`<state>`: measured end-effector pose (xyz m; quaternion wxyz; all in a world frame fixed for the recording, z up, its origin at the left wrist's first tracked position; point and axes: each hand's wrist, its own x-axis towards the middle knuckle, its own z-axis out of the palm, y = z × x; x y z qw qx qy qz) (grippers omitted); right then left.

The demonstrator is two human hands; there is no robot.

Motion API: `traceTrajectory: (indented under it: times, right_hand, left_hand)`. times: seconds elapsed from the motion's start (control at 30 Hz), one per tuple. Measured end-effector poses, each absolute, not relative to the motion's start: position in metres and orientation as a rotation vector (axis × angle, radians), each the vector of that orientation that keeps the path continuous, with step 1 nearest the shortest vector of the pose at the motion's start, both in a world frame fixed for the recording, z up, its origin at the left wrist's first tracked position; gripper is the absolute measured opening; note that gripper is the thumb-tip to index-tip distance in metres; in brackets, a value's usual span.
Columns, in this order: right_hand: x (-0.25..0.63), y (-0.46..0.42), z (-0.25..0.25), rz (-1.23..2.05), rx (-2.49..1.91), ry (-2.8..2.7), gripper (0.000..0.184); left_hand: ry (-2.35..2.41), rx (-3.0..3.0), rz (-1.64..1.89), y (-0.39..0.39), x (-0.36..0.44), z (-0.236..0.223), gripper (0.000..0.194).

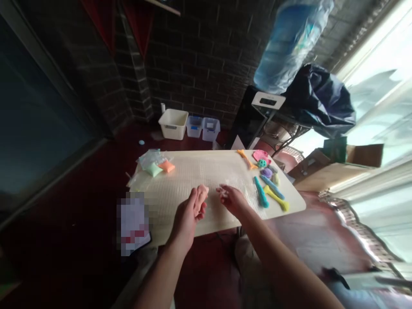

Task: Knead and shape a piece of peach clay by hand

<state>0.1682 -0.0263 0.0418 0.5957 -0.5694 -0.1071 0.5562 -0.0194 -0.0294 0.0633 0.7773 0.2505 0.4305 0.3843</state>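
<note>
Dark brick wall (pixel 206 68) closes off the far side of this dim room, and pale curtains (pixel 386 171) glow on the right. Before me stands a cream-coloured, round-cornered table (pixel 296 201), partly covered by a clear, grid-patterned sheet (pixel 186 171). Over its near half, the person's left hand (pixel 193 208) curls round a soft, pale peach lump (pixel 201 195), thumb along one side, fingers beneath. Just beside it, apart from the lump, the right hand (pixel 229 197) hangs with bent fingers; whitish bits show at the fingertips, though I can't tell whether they are pinched or merely stuck there.

Toward the table's right end lie a teal rod-shaped tool (pixel 261 192), a blue stick-shaped tool (pixel 272 187) and a yellow tool with flared ends (pixel 276 198). Behind them sits a teal ball with holes (pixel 262 163), near a pink dish-like piece (pixel 260 155). At the far left corner, a mint-green packet (pixel 153 170) and an orange packet (pixel 166 166) lie together by crumpled clear plastic (pixel 149 159).
</note>
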Motion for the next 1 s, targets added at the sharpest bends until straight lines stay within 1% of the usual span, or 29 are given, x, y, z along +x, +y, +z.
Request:
traceTrajectory:
  times: [0.1,0.13,0.27,0.37,0.5,0.57,0.67,0.73,0.77,0.8,0.9,0.93,1.0]
  right_hand:
    - [0.157,-0.017,0.031,1.272,-1.328,-0.314,0.008]
    - [0.155,-0.014,0.028,1.27,-1.332,-0.329,0.009]
    - [0.154,-0.012,0.023,1.285,-1.338,-0.4,0.024]
    - [0.16,-0.016,0.025,1.304,-1.319,-0.488,0.03]
    - [0.167,-0.02,0.032,1.288,-1.312,-0.605,0.034]
    - [0.168,-0.023,0.037,1.305,-1.308,-0.654,0.034]
    - [0.168,-0.031,0.048,1.401,-1.297,-0.785,0.029]
    - [0.17,-0.04,0.053,1.456,-1.298,-1.021,0.023]
    - [0.171,-0.045,0.055,1.487,-1.297,-1.082,0.022]
    - [0.173,-0.051,0.056,1.536,-1.301,-1.129,0.022]
    - [0.179,-0.068,0.053,1.634,-1.314,-1.229,0.032]
    - [0.181,-0.074,0.051,1.63,-1.334,-1.27,0.034]
    - [0.186,-0.083,0.047,1.513,-1.412,-1.332,0.035]
  left_hand:
    - [0.903,0.636,0.899,-0.027,-0.02,0.056,0.063]
    - [0.888,0.65,0.918,-0.026,-0.02,0.055,0.064]
    - [0.888,0.585,0.865,-0.02,-0.016,0.055,0.065]
    - [0.827,0.602,0.825,-0.019,-0.008,0.058,0.057]
    - [0.758,0.789,0.826,-0.017,0.0,0.059,0.044]
    - [0.801,0.871,0.865,-0.013,0.001,0.056,0.046]
    - [0.997,0.894,1.038,-0.005,0.0,0.049,0.054]
    - [0.999,0.905,1.18,-0.002,0.001,0.042,0.059]
    - [0.958,0.936,1.191,-0.002,0.002,0.039,0.059]
    - [0.916,0.973,1.137,-0.003,0.003,0.037,0.055]
    - [0.827,1.058,0.963,-0.009,0.007,0.033,0.049]
    - [0.846,1.067,0.94,-0.012,0.009,0.033,0.048]
    - [0.865,1.037,0.967,-0.017,0.016,0.033,0.05]
